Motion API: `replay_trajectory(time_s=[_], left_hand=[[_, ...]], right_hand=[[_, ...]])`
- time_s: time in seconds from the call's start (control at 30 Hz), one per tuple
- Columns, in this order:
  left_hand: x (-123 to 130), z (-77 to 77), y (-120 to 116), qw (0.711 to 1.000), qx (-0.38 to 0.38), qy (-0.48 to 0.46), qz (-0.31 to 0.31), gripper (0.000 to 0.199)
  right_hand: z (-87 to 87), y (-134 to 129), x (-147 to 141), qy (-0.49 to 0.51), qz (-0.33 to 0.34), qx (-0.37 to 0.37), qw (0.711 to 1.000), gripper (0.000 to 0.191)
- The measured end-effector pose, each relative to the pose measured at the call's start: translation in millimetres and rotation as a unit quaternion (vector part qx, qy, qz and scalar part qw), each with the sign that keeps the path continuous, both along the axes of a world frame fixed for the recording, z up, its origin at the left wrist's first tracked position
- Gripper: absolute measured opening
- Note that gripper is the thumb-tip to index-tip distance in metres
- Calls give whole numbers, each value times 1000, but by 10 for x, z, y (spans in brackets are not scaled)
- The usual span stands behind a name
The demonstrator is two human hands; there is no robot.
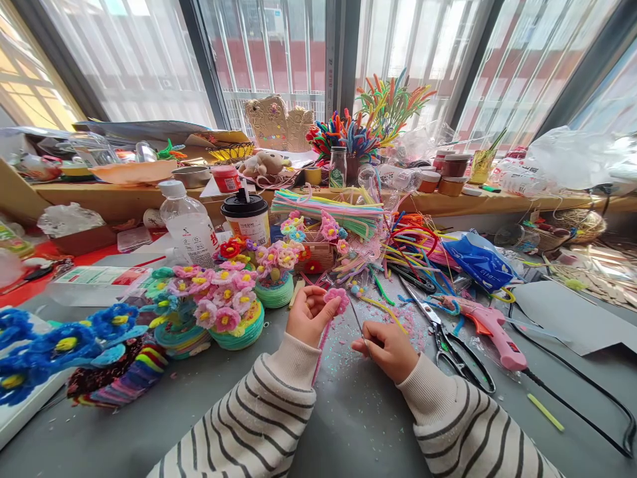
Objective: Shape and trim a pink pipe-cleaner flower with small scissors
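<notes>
My left hand is closed, pinching a small pink pipe-cleaner flower between thumb and fingers. A length of pink pipe cleaner trails down from that hand past the cuff. Just to the right, my right hand is closed on a thin dark wire, whose upper end leans toward the flower. Whether wire and flower touch, I cannot tell. Finished pots of pipe-cleaner flowers stand left of my hands, with pink and yellow blooms. Blue flowers lie farther left.
Black-handled scissors and a pink glue gun with its cord lie on the right. Behind my hands are bundled pastel pipe cleaners, a lidded cup, a plastic bottle and a blue packet. Pink scraps and glitter dot the grey table.
</notes>
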State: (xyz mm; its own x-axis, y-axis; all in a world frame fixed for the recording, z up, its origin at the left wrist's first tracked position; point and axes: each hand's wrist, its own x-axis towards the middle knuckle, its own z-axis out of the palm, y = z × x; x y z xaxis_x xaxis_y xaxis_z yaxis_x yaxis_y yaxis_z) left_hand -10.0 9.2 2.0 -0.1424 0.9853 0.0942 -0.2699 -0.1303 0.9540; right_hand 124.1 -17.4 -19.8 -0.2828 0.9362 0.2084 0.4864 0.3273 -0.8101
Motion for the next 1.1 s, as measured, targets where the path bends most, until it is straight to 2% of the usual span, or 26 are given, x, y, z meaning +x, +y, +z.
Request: replay_trajectory(time_s=[0.17,0.37,0.53,0.63,0.73,0.87,0.97,1.1], left_hand=[[-15,-20,19,1000,-18,12,-22,34],[17,-30,-29,990,-62,51,-115,40],[33,-19,-54,978,-80,81,-173,41],[7,0,-23,969,-133,28,-205,37],[-26,23,-3,943,-187,-61,-269,31],[-35,36,-19,920,-176,-126,-328,32],[-11,30,-35,930,-163,-103,-312,35],[20,13,-40,956,-145,-47,-252,32]], right_hand=[[15,10,28,73,-33,-19,997,35],[15,43,84,177,-99,-48,978,33],[-2,55,82,241,-101,-76,962,27],[-22,70,79,303,-133,-97,939,26],[-54,97,88,374,-162,-136,903,28],[-67,120,94,441,-174,-168,865,31],[-55,108,72,443,-168,-164,865,29],[-56,76,20,391,-154,-150,895,28]])
